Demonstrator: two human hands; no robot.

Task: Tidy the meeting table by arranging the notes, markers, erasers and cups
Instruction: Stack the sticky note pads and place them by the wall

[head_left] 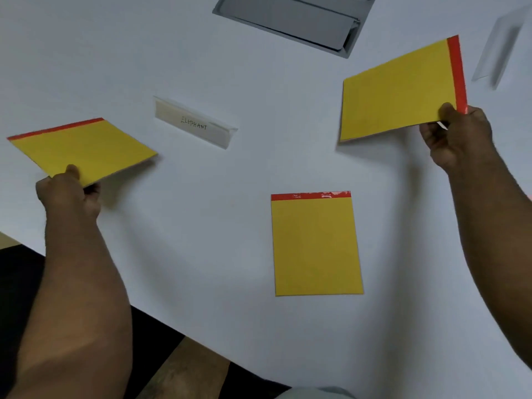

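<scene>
The left hand [69, 191] pinches one yellow paper notepad with red top strip [83, 149], and the right hand [456, 133] pinches a second yellow red-edged notepad [400, 90], both lifted above the white table [201, 226]. A third yellow notepad with red binding [316, 246] lies flat between the hands, nearer the table edge. Beyond it, toward the left hand, stands a clear name holder marked "ELEPHANT" [195, 123]; a grey cable hatch [290, 21] lies farther behind.

One view only here, worn on the person's head, looking forward and steeply down onto the white bench [201, 67]. It sits close: both bare forearms run up from the bottom corners, the left hand [67, 194] low at the left edge, the right hand [457, 136] higher at the right. The wide lens bends the bench's near edge into a slant below the hands. Beyond the hands, a grey recessed hatch [296, 21] is cut by the top border.
</scene>
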